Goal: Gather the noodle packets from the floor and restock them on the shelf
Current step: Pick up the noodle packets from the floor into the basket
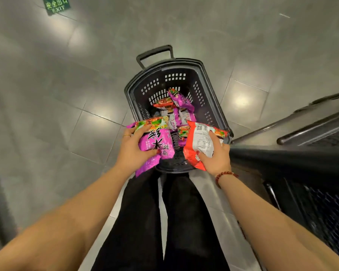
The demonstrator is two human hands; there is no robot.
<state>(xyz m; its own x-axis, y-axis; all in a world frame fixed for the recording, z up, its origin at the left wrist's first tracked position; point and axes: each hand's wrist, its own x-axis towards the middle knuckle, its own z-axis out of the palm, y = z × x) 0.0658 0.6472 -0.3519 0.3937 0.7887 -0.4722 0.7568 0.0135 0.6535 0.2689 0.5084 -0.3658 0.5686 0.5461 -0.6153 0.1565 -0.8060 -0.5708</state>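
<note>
Hands full: left hand (133,151) grips a purple packet (158,142), right hand (217,155) a red packet (197,138); green sign (56,5) upper left says EXIT.

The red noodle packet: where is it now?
In the head view the red packet is right of centre, gripped by the right hand over the black basket, beside the purple packet in the left hand.

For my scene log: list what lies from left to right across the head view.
First the green exit sign → left hand → purple noodle packet → red noodle packet → right hand → dark shelf.
</note>
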